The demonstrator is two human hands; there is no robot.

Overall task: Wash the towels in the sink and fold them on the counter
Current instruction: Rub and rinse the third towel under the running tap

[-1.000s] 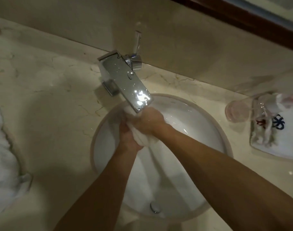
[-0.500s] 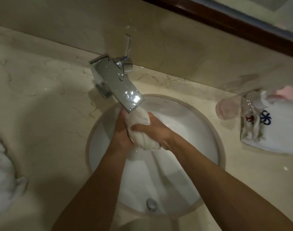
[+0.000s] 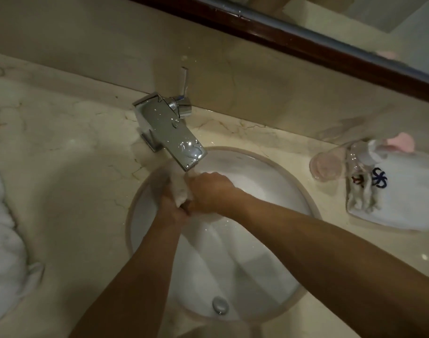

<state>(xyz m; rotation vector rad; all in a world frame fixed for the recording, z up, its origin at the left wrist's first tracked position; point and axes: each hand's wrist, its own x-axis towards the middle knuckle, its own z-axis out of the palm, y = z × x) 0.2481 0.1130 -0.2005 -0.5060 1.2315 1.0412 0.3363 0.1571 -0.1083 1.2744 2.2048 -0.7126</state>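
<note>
Under the faucet, both hands seemingly wring the towel.

Tap, centre: polished chrome metal, wet. Sink: glossy white ceramic. Counter: smooth veined marble. Towel: soaked white terry cloth. Glass, right: clear. Mirror frame, top: dark glossy wood.

White towel, chrome faucet, beige veined marble counter.

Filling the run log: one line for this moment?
step: washing | both hands grip towel | under faucet | over sink
</note>
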